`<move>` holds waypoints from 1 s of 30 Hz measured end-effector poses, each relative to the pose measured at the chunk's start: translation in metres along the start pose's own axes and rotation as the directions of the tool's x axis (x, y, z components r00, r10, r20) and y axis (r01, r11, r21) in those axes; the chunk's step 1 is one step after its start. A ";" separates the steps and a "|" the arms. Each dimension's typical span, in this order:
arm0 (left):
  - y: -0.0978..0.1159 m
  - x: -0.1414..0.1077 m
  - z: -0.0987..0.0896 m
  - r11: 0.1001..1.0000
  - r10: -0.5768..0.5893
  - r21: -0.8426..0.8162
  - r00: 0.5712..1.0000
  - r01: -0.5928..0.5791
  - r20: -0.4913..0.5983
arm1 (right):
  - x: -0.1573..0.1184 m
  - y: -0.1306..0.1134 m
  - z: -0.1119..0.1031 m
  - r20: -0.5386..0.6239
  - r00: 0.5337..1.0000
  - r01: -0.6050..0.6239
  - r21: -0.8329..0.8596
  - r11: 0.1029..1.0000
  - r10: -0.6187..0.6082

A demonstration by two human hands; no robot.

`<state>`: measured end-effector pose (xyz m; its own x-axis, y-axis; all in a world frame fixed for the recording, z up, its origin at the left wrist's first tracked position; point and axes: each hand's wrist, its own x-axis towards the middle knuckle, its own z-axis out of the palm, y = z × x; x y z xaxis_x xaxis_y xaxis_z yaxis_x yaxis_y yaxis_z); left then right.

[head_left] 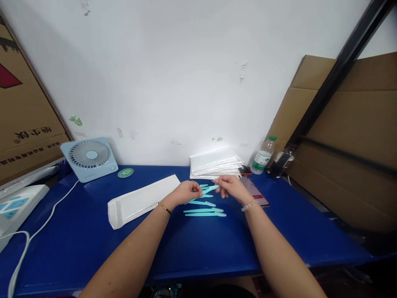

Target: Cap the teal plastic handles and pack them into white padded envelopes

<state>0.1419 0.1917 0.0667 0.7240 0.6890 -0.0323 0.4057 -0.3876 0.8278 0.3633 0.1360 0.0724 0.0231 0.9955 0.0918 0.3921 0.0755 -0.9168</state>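
Note:
A turquoise eyebrow razor [210,189] is held slantwise just above the table between my two hands. My left hand [187,193] pinches its lower left end, with the fingers closed. At the upper right end, the thumb and fingertips of my right hand [232,187] are closed on it. Several more turquoise razors lie below and behind my hands, including a slim razor [204,214] nearest me and another razor [203,203] a little farther off. My left fingers partly hide some of them. Left of my left hand lies a long white padded mailer [139,202].
A stack of white mailers [215,161] lies against the wall. Beside it are a phone [256,191], a water bottle [262,156] and a dark bottle [281,161]. At the left are a blue fan [89,157], a green disc [125,173] and a power strip [18,211] with a white cable.

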 end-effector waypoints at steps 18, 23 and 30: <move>-0.010 0.002 0.007 0.797 0.031 0.600 0.988 0.068 -0.153 | 0.005 0.027 -0.013 0.104 0.992 0.114 -0.586 0.802 -0.064; -0.009 0.002 0.005 0.782 0.067 0.621 0.981 0.062 -0.183 | 0.000 0.018 -0.015 0.118 0.991 0.104 -0.452 0.886 -0.056; -0.005 0.002 0.008 0.675 0.101 0.734 0.976 0.074 -0.191 | 0.002 0.020 -0.014 0.059 0.998 0.024 -0.291 0.956 -0.008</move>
<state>0.1460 0.1905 0.0578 0.6413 0.7506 0.1589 0.7369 -0.6603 0.1449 0.3841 0.1388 0.0598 -0.0340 0.9965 0.0757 0.6435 0.0798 -0.7612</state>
